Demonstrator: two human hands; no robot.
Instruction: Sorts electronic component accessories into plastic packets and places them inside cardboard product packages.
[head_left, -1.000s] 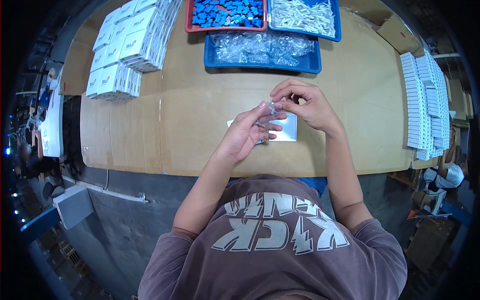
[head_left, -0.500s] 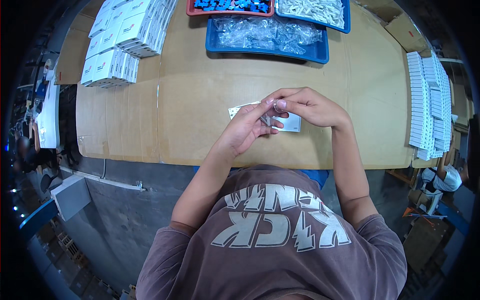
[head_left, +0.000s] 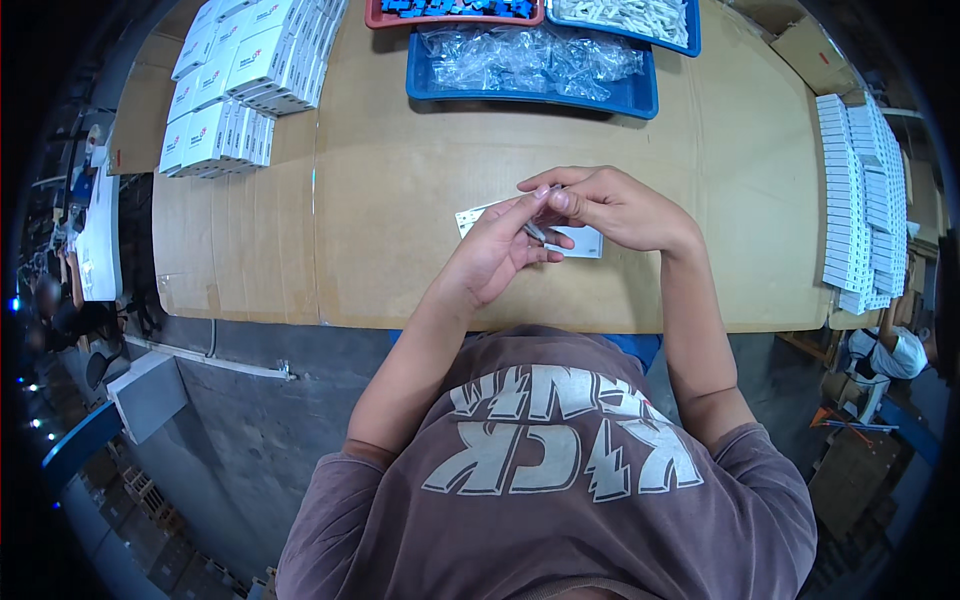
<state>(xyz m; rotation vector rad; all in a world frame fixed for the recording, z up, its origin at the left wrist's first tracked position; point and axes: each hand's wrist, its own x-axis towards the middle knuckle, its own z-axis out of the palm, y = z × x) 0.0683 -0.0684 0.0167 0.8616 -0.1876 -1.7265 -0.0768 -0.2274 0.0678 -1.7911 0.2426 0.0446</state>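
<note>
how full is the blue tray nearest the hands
Partly full: clear plastic pieces cover most of the blue tray, with bare blue at its right end; how deep, I cannot tell.

My tabletop is brightly lit, while the floor beyond sits dim. Glints catch the clear plastic bags. Fisheye distortion bends straight edges, the corners go black, and detail between my fingers is indistinct.
</note>
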